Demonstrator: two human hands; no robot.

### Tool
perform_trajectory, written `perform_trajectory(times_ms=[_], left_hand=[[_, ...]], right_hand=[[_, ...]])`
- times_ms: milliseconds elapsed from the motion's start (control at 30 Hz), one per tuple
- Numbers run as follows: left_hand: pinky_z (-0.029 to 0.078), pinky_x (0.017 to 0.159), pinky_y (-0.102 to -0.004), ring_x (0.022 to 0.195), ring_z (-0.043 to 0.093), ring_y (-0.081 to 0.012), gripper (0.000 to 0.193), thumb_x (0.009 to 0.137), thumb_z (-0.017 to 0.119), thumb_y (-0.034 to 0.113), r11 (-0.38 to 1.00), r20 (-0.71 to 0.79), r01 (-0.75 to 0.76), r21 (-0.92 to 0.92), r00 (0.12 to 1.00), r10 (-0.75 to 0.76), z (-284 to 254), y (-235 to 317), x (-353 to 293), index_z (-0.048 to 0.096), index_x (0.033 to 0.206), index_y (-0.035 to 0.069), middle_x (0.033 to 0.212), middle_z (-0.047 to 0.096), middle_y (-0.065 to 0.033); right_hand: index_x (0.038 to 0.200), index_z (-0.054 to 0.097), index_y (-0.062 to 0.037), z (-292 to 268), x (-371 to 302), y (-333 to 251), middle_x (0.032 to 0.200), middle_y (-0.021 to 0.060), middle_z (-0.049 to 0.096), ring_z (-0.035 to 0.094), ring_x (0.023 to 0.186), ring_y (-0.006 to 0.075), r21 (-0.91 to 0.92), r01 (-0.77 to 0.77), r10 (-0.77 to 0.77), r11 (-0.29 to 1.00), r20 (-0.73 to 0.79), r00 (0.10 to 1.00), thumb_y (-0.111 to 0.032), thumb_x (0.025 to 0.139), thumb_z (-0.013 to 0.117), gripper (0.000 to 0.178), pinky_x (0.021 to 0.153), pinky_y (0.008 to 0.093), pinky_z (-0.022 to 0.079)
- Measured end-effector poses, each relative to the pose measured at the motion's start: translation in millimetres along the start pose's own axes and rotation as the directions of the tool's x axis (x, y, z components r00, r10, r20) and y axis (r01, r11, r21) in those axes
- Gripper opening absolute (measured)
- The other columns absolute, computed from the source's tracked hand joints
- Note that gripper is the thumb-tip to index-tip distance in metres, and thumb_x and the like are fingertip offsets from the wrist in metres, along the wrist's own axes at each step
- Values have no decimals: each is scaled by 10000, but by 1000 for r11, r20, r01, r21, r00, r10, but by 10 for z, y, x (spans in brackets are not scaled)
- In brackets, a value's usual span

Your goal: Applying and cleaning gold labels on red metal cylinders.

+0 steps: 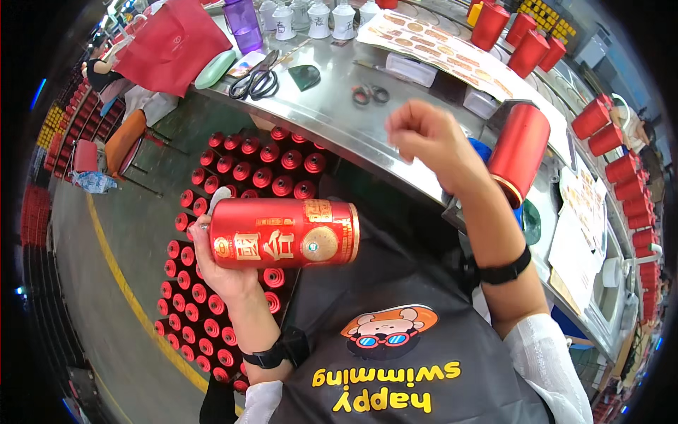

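Observation:
In front of my body, my left hand (226,272) is wrapped round the left end of a red bottle (282,247) with gold decals and a round gold label. The bottle lies sideways, and something whitish shows at the fingers by its upper left edge. Over the metal table, my right hand (431,141) is raised with its fingers curled in and slightly blurred; anything between them is too small to make out. To its right, another red bottle (521,148) with a gold rim leans tilted on a support at the table's edge, partly beside a blue object.
On the metal table (321,113) lie large black scissors (258,81), small scissors (371,94) and sticker sheets (438,53). White bottles (319,21) and a purple bottle (244,25) stand behind. Rows of red bottles (205,307) fill the floor below; an orange chair (126,145) is left.

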State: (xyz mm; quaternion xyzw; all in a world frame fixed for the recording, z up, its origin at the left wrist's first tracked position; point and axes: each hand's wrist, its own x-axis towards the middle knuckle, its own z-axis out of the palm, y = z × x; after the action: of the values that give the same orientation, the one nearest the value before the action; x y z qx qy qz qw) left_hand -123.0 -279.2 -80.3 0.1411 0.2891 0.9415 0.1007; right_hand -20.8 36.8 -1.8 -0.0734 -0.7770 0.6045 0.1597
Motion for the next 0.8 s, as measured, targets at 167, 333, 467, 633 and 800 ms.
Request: perform_trajectory(times_ms=[167, 333, 467, 633, 800], left_hand=[[501, 907, -381, 1003, 628, -201, 265, 1043, 448, 293, 995, -42, -28, 100, 999, 32, 106, 2, -35, 556, 1085, 55, 1042, 644, -83], [494, 912, -374, 1005, 627, -197, 262, 1043, 448, 282, 990, -121, -43, 132, 991, 60, 187, 7, -59, 564, 1099, 54, 1043, 646, -79], [508, 909, -379, 1007, 638, -209, 219, 1037, 452, 235, 991, -132, -37, 129, 990, 54, 231, 1, -46, 583, 1033, 59, 1255, 596, -214], [514, 899, -382, 1011, 641, -224, 244, 1041, 433, 229, 978, -137, -56, 203, 987, 85, 283, -9, -55, 577, 1033, 33, 1271, 585, -235], [521, 890, -380, 987, 649, -219, 262, 1046, 428, 252, 988, -136, -17, 151, 990, 38, 282, -21, -39, 579, 1032, 39, 1245, 607, -212]], right_hand=[[908, 593, -3, 319, -535, 92, 910, 86, 623, 562, 703, 112, 578, -102, 56, 810, 97, 994, -2, 860, 654, 77, 653, 250, 470], [911, 589, -16, 514, -697, 254, 944, 69, 621, 552, 737, 107, 759, -69, -39, 648, 123, 992, 22, 871, 664, 92, 665, 255, 466], [951, 556, -30, 596, -719, 301, 892, 112, 579, 524, 689, 138, 705, -6, -64, 709, 73, 995, 93, 853, 576, 159, 645, 293, 477], [974, 548, -23, 636, -690, 367, 938, 119, 589, 527, 725, 130, 717, 100, -175, 689, 31, 984, 32, 913, 573, 85, 687, 304, 493], [979, 550, -3, 652, -677, 427, 971, 111, 597, 540, 758, 118, 769, 124, -198, 627, 4, 980, 45, 940, 534, 64, 715, 291, 492]])
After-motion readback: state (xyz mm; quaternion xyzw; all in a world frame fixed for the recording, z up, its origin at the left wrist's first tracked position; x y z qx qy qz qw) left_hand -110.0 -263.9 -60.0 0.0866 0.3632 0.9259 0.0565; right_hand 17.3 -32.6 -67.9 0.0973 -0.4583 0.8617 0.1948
